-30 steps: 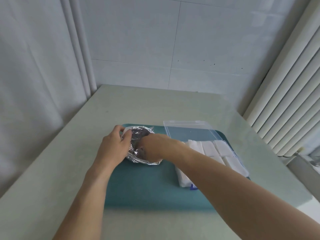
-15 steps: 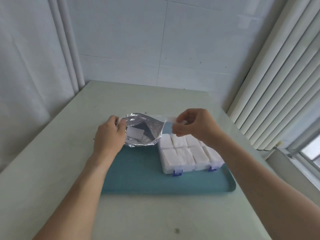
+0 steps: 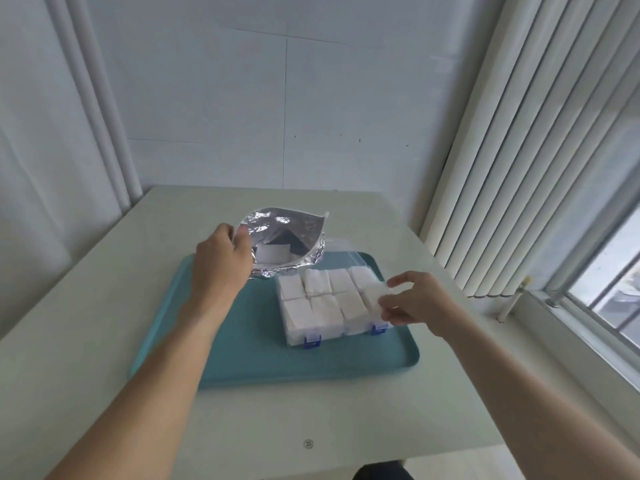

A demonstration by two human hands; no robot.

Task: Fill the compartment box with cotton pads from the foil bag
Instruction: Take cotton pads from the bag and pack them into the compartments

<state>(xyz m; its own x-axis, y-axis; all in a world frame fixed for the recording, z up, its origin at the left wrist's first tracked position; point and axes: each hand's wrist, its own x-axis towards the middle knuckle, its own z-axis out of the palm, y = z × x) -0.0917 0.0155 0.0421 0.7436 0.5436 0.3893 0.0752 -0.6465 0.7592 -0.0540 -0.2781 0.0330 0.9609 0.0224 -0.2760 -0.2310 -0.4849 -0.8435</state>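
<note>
While left hand grips crinkled foil bag, right hand pinches cotton pad.

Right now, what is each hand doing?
Left hand: grips the foil bag rim.
Right hand: pinches a cotton pad over the compartment box.

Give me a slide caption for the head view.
Left hand holds foil bag open; right hand places a cotton pad.

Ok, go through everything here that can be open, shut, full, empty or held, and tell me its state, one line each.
foil bag: open, mouth held wide, at least one pad left inside
compartment box: lid open, compartments full of white pads
cotton pad: pinched at the box's right end
left hand: grips the bag's rim
right hand: pinches the pad
tray: carries bag and box
</note>
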